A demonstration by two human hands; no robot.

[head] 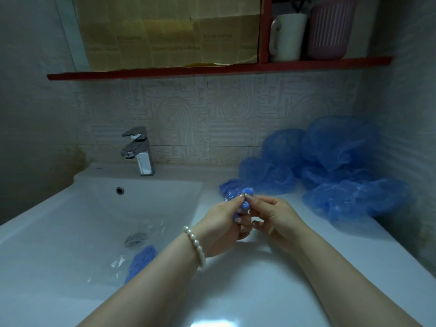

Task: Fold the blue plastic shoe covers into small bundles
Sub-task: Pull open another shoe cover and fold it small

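While both hands meet above the white ceramic counter [236, 291] to the right of the basin, I work one crumpled blue plastic shoe cover [245, 204] between them. My left hand [221, 230], the one with the pearl bracelet [195, 244] at the wrist, curls its fingers round the lower part of the wad, and my right hand [271, 215] pinches its top with thumb and forefinger. I judge this two-handed hold is there to keep the slippery film compressed while I tuck the last loose end in, so the bundle seems nearly made.

The loose heap of puffy blue shoe covers [330, 166] sits against the right wall, within reach of my right hand, presumably as the supply waiting to be folded. A flatter blue piece [230, 187] lies on the counter just behind my fingers. Another blue wad [141, 260] lies down in the white sink basin [82, 208] beside clear plastic wrapping [118, 263]; whether it is finished I cannot tell.

The brown cardboard sheet [165, 34] on the red shelf [212, 69] bears printed lines, too blurred to read.
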